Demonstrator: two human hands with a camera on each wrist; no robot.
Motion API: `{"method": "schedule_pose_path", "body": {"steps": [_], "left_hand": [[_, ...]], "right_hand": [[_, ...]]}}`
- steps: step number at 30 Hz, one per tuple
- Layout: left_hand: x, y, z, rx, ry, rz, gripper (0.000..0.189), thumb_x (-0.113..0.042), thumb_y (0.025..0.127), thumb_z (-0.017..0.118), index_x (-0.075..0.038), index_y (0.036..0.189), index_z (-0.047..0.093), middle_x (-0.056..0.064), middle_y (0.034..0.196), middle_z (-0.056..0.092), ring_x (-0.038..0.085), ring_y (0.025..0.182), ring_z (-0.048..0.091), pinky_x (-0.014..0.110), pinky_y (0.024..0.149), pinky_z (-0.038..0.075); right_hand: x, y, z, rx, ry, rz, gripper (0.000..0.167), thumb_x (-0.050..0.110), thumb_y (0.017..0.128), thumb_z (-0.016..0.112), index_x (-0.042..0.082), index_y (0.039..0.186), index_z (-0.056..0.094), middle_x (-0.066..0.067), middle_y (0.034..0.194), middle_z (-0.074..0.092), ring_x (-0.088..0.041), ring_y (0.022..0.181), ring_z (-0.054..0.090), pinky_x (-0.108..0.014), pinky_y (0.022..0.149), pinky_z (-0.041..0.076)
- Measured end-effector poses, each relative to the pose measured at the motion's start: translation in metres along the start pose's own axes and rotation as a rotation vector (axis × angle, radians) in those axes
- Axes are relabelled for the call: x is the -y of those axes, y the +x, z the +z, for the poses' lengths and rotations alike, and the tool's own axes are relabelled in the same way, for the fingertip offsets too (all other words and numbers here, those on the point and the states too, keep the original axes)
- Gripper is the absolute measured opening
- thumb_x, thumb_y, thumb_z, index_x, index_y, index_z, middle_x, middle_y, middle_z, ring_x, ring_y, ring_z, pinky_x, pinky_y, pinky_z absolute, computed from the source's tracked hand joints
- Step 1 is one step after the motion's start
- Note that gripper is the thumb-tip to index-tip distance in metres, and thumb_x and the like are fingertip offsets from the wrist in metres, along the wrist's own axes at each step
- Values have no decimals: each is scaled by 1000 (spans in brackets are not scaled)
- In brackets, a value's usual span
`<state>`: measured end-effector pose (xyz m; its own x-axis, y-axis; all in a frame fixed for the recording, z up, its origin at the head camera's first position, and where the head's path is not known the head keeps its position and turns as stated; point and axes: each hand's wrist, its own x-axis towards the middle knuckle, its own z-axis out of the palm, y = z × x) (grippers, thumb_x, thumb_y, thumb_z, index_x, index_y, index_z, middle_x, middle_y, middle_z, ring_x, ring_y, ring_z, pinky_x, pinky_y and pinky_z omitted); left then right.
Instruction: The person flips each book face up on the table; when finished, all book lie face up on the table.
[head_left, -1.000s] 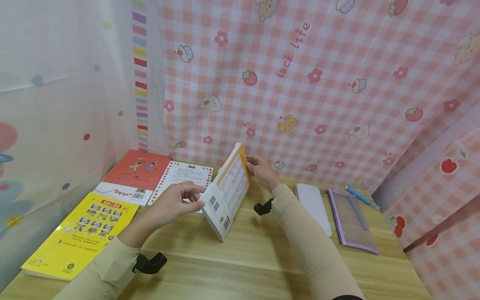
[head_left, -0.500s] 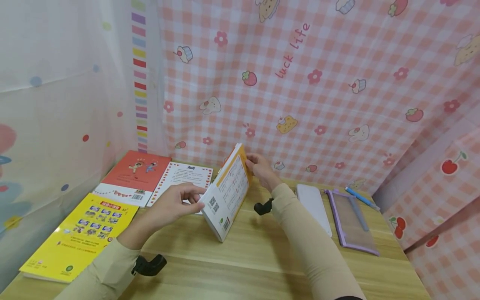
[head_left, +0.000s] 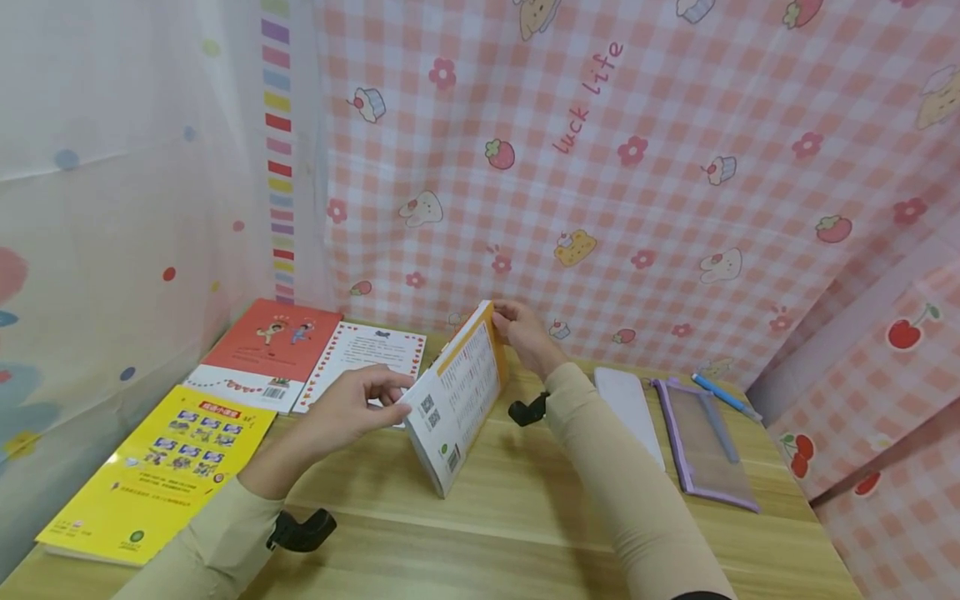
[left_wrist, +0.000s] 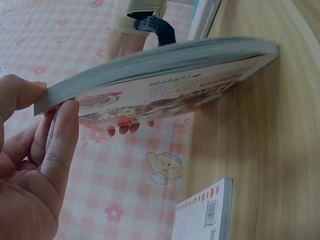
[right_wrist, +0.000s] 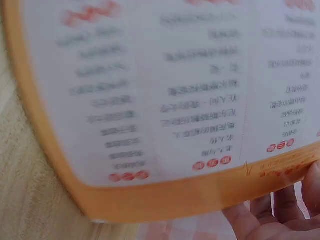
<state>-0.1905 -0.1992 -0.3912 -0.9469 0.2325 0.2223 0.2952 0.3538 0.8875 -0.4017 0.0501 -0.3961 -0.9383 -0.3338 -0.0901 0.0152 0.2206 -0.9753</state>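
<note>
A paperback book (head_left: 459, 404) with a white and orange back cover stands on its edge on the wooden table, tilted. My left hand (head_left: 358, 408) pinches its near upper corner between thumb and fingers; in the left wrist view the thumb lies on one cover and fingers on the other. At the far end my right hand (head_left: 525, 335) grips the orange border, fingers behind the book, as the right wrist view also shows. Printed lists fill the cover (right_wrist: 200, 90) there. The front cover (left_wrist: 165, 97) shows partly in the left wrist view.
Left of the book lie a yellow book (head_left: 161, 475), a red and white book (head_left: 273, 342) and a white book with a heart border (head_left: 375, 346). On the right are a white case (head_left: 628, 408), a purple-edged mesh pouch (head_left: 708, 450) and a blue pen (head_left: 723, 395). A checked curtain (head_left: 600, 192) hangs behind.
The book's far end has dipped and shifted slightly right, its lower near corner coming a little closer. My right hand has moved slightly with it; the left hand keeps its hold.
</note>
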Motion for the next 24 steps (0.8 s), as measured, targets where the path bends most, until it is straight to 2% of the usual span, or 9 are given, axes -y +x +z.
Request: {"method": "schedule_pose_path", "body": {"steps": [12,21,24], "left_hand": [[1,1,3,18,11,-16,31,-13,89,77,-3,118,72,3,89,65,20,84,62,23,64,49],[2,1,1,17,14,-19,31,-15,89,78,-4,118,73,4,89,65,22,85,61,24,65,50],[1,1,1,19,11,-16,30,-15,89,78,-5,117,73,5,90,65,22,86,61,23,66,50]], "right_hand": [[7,-1,2,-22,5,7,30,5,107,47,3,134,61,-12,126,62,-22,112,60,-38,102,50],[12,-2,1,8,46,-8,36,5,107,46,4,142,56,-12,132,60,-22,113,60,-46,106,47],[13,-2,1,24,68,-12,36,5,108,46,4,143,56,-11,126,61,-20,108,60,-47,104,48]]}}
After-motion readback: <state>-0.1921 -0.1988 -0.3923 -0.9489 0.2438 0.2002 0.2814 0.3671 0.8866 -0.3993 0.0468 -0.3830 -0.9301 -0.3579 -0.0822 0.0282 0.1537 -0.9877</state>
